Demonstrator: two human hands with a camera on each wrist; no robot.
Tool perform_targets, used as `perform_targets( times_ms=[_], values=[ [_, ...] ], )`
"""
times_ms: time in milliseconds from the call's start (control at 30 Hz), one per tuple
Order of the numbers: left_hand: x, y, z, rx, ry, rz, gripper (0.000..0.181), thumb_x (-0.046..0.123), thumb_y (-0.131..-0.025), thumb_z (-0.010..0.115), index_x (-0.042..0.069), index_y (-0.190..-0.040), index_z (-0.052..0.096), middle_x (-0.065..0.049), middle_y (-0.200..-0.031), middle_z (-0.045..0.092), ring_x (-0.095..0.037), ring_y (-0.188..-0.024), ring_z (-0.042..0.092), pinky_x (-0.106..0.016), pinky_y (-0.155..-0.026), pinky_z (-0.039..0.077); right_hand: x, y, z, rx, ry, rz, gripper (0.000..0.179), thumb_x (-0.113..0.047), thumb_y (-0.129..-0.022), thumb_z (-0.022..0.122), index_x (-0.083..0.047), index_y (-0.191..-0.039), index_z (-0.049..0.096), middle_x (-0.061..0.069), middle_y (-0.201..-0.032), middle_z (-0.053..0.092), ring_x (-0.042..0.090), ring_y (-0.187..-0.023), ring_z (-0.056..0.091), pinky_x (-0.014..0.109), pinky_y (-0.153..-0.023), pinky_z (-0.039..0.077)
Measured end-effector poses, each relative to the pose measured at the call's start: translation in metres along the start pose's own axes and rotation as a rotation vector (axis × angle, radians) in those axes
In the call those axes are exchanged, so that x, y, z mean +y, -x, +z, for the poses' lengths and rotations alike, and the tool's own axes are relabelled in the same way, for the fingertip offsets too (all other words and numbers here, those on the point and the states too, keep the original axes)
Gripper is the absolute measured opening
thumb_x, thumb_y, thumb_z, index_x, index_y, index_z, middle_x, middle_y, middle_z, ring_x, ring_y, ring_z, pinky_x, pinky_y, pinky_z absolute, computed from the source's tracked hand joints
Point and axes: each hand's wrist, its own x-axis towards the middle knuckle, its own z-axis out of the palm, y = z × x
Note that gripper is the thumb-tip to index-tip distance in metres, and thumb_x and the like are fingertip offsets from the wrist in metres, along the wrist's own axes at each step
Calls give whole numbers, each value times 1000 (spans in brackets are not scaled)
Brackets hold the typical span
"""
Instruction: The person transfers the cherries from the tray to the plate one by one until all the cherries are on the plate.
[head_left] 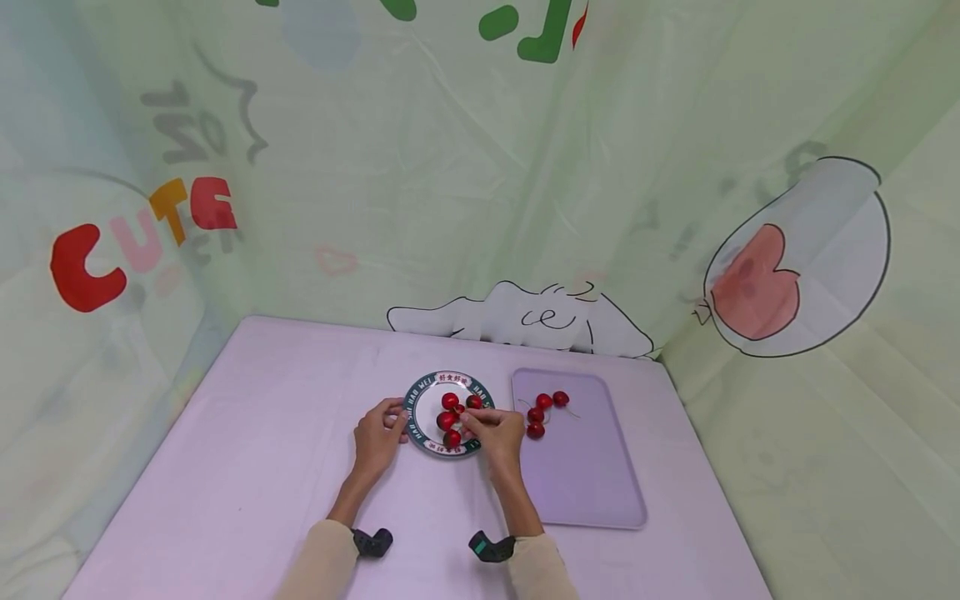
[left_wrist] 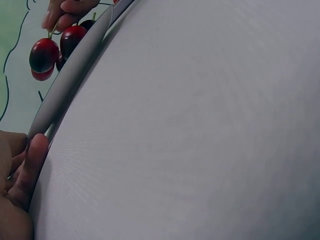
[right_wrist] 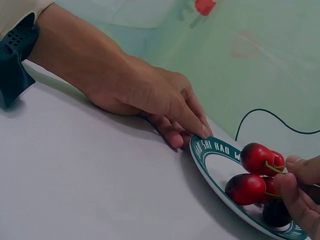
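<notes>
A round plate with a green lettered rim lies on the table, with several dark red cherries on it. My left hand grips the plate's left edge; in the right wrist view, its thumb or a finger lies on the green rim. Over the plate, my right hand pinches the green stem of a cherry between thumb and finger. From the left wrist, that cherry appears to hang by its stem beside others, partly behind the plate's edge.
Right of the plate lies a purple tray with several stemmed cherries near its upper left. The table has a pale pink cover. Printed curtains stand behind it and at both sides.
</notes>
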Motion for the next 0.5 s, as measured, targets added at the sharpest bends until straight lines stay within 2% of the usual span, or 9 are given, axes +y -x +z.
perform_targets(
  times_ms=[200, 367, 500],
  values=[
    [1, -1, -1, -1, 3, -5, 34, 16, -109, 67, 7, -142, 69, -13, -115, 78, -7, -67, 71, -15, -66, 56, -3, 2, 4, 3, 50, 1, 15, -3, -89, 89, 1, -103, 86, 20, -98, 84, 16, -66, 77, 24, -68, 65],
    [1, 0, -1, -6, 17, -11, 34, 15, -109, 67, 6, -142, 69, -14, -116, 78, -7, -67, 72, -15, -65, 57, -7, 4, 8, 11, 62, -14, 15, -1, -88, 89, 2, -102, 86, 19, -96, 84, 13, -62, 75, 22, -64, 64],
    [1, 0, -1, -5, 27, -8, 34, 15, -109, 68, 6, -141, 69, -14, -116, 78, -7, -67, 72, -15, -65, 58, -7, 5, 11, 18, 97, -36, 14, 0, -87, 90, 3, -100, 86, 19, -89, 83, 19, -60, 76, 22, -61, 63]
  ],
)
